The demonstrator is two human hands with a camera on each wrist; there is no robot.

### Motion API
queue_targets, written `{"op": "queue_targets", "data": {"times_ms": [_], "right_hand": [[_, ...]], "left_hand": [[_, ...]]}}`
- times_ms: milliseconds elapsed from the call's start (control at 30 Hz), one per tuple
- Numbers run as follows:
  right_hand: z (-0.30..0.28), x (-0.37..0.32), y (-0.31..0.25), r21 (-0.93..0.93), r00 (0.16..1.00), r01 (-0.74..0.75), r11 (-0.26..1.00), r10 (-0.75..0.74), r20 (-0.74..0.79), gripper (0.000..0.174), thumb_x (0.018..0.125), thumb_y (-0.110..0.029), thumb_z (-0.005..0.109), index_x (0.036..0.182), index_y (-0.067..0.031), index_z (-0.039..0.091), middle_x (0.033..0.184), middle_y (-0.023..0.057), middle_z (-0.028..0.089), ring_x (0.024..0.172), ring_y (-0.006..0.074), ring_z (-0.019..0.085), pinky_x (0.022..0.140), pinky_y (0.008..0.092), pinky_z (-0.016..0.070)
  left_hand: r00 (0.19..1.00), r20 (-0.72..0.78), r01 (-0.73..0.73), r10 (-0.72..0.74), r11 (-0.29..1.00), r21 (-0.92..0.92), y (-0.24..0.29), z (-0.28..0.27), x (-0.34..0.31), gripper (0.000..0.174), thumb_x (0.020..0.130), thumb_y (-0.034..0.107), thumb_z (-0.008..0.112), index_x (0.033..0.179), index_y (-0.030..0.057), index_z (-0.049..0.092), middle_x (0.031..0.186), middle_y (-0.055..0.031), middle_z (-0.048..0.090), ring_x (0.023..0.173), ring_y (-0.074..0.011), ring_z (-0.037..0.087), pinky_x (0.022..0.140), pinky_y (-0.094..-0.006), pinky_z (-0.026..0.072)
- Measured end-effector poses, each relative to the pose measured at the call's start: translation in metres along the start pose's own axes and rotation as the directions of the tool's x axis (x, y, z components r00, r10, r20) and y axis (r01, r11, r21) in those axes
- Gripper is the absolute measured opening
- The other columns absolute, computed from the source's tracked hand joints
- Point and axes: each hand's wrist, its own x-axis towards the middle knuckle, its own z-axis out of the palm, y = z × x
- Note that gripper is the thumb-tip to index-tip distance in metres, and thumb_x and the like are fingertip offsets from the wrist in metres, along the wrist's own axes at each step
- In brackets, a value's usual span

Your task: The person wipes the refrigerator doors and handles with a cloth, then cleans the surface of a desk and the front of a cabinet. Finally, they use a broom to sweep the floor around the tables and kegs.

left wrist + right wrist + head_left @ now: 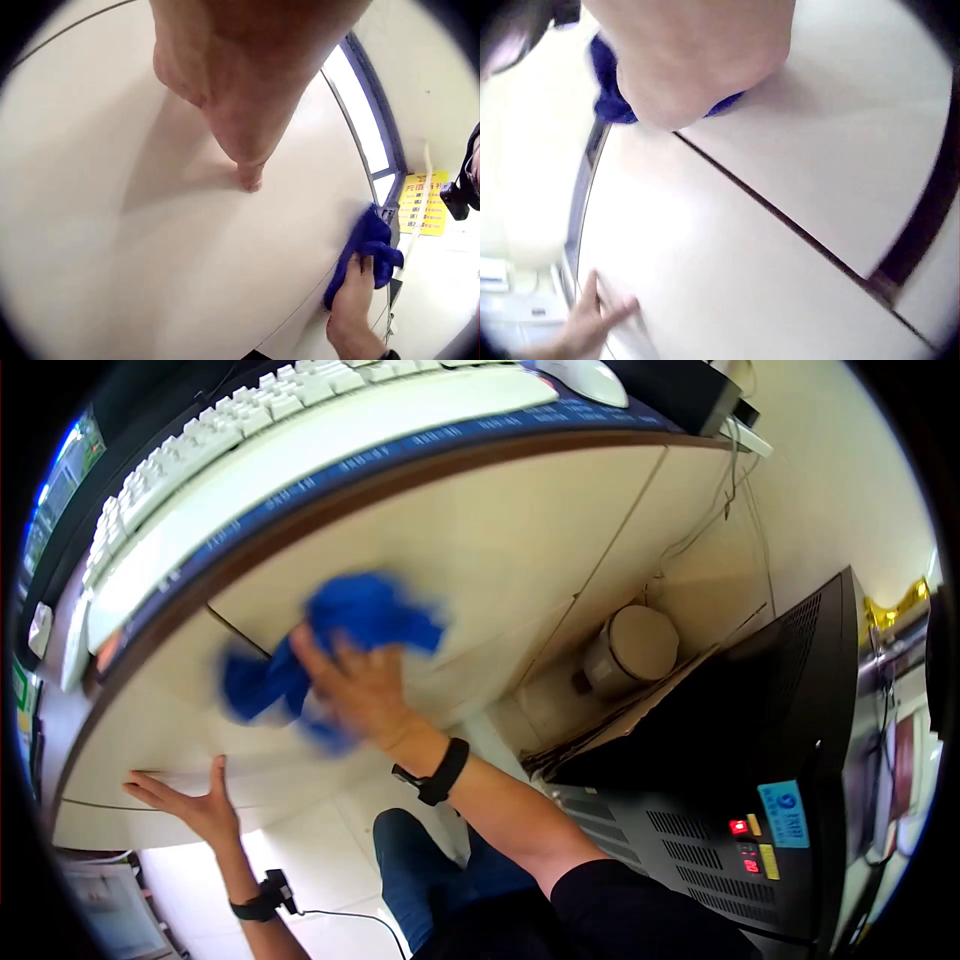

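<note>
A blue cloth [365, 610], blurred, lies bunched against the cream panel [520, 510] under the desk edge. My right hand [360, 690] grips it, with folds spilling out on both sides of the fingers. The left wrist view shows the same cloth [367, 247] in the right hand [352, 300], near the panel's far end. My left hand [195, 810] rests on the lower left part of the panel, fingers and thumb spread, holding nothing. Dark seams divide the panel.
Above the panel, the desk carries a white keyboard [230, 420], a white mouse [588, 378] and a blue mat [420, 436]. At the right stand a lidded bin [640, 645] and a black vented cabinet [690, 760] with red digits. A cable [350, 916] trails from the left wrist.
</note>
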Motion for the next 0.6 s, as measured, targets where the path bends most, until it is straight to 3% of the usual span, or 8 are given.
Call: {"op": "queue_targets", "data": {"times_ms": [100, 133, 200, 267, 367, 467, 567, 600], "right_hand": [[-0.006, -0.027, 0.096, 0.239, 0.969, 0.136, 0.961, -0.179, 0.168, 0.027, 0.075, -0.013, 0.058, 0.102, -0.0093, 0.061, 0.102, 0.0135, 0.059, 0.094, 0.0313, 0.053, 0.081, 0.0453, 0.0412], [-0.032, -0.017, 0.135, 0.021, 0.784, -0.387, 0.922, 0.317, 0.533, 0.033, 0.076, -0.013, 0.058, 0.108, -0.0038, 0.056, 0.100, 0.0139, 0.060, 0.097, 0.0305, 0.052, 0.085, 0.0458, 0.0402], [-0.041, -0.015, 0.198, 0.353, 0.831, 0.020, 0.935, 0.181, -0.526, 0.034, 0.093, -0.020, 0.043, 0.116, 0.0047, 0.048, 0.119, 0.0277, 0.050, 0.123, 0.0392, 0.037, 0.104, 0.0477, 0.0303], [-0.049, -0.003, 0.204, 0.228, 0.676, -0.512, 0.828, 0.553, -0.487, 0.033, 0.096, -0.016, 0.036, 0.119, 0.0068, 0.045, 0.126, 0.0304, 0.043, 0.125, 0.0424, 0.033, 0.107, 0.0479, 0.0258], [0.043, -0.043, 0.113, 0.818, 0.735, -0.017, 0.575, 0.562, -0.379, 0.039, 0.098, -0.018, 0.031, 0.129, 0.0039, 0.039, 0.137, 0.0213, 0.039, 0.129, 0.0406, 0.032, 0.112, 0.0459, 0.0195], [0.048, -0.100, 0.021, 0.117, 0.922, 0.385, 0.916, -0.386, -0.013, 0.029, 0.089, -0.020, 0.050, 0.115, -0.0172, 0.060, 0.110, 0.0093, 0.059, 0.115, 0.0337, 0.048, 0.097, 0.0457, 0.0420], [0.002, -0.082, 0.082, -0.008, 0.804, -0.113, 0.994, 0.097, 0.587, 0.029, 0.085, -0.018, 0.052, 0.111, -0.0101, 0.060, 0.088, 0.0122, 0.061, 0.088, 0.0252, 0.060, 0.077, 0.0402, 0.0483], [0.014, -0.101, 0.139, -0.123, 0.898, -0.356, 0.927, 0.375, 0.229, 0.027, 0.091, -0.021, 0.048, 0.110, -0.0061, 0.059, 0.078, 0.0072, 0.061, 0.069, 0.0236, 0.061, 0.061, 0.0392, 0.0470]], "left_hand": [[0.993, -0.109, -0.049, 0.045, 0.998, -0.028, 0.002, 0.005, -0.010, 0.102, 0.074, 0.033, 0.079, 0.147, 0.0036, 0.014, 0.151, -0.0272, 0.003, 0.141, -0.0389, 0.005, 0.112, -0.0500, 0.0127], [0.991, -0.120, -0.071, 0.066, 0.997, -0.037, 0.002, 0.007, -0.015, 0.101, 0.074, 0.033, 0.079, 0.147, 0.0045, 0.016, 0.151, -0.0267, 0.004, 0.141, -0.0386, 0.007, 0.112, -0.0494, 0.0138], [0.986, -0.161, -0.056, 0.049, 0.998, -0.042, -0.001, 0.014, -0.023, 0.099, 0.073, 0.031, 0.079, 0.147, 0.0062, 0.018, 0.151, -0.0266, 0.006, 0.141, -0.0386, 0.009, 0.112, -0.0482, 0.0151], [0.981, -0.151, -0.123, 0.119, 0.992, -0.017, 0.003, 0.017, -0.030, 0.099, 0.072, 0.030, 0.080, 0.148, 0.0088, 0.019, 0.151, -0.0267, 0.008, 0.141, -0.0392, 0.009, 0.112, -0.0476, 0.0157], [0.975, -0.182, -0.134, 0.126, 0.990, -0.036, 0.004, 0.015, -0.032, 0.101, 0.070, 0.030, 0.081, 0.148, 0.0121, 0.021, 0.151, -0.0268, 0.007, 0.140, -0.0401, 0.010, 0.112, -0.0474, 0.0170], [0.979, -0.164, -0.130, 0.124, 0.991, -0.026, 0.004, 0.014, -0.031, 0.102, 0.069, 0.031, 0.082, 0.148, 0.0130, 0.019, 0.151, -0.0269, 0.007, 0.140, -0.0404, 0.011, 0.112, -0.0475, 0.0178], [0.981, -0.143, -0.132, 0.133, 0.991, 0.018, -0.001, 0.019, -0.029, 0.104, 0.069, 0.033, 0.082, 0.148, 0.0133, 0.018, 0.151, -0.0275, 0.007, 0.140, -0.0409, 0.010, 0.112, -0.0477, 0.0181], [0.978, -0.141, -0.145, 0.151, 0.988, 0.054, -0.003, 0.019, -0.031, 0.104, 0.069, 0.034, 0.081, 0.148, 0.0133, 0.017, 0.150, -0.0280, 0.006, 0.140, -0.0413, 0.010, 0.112, -0.0478, 0.0181]]}}
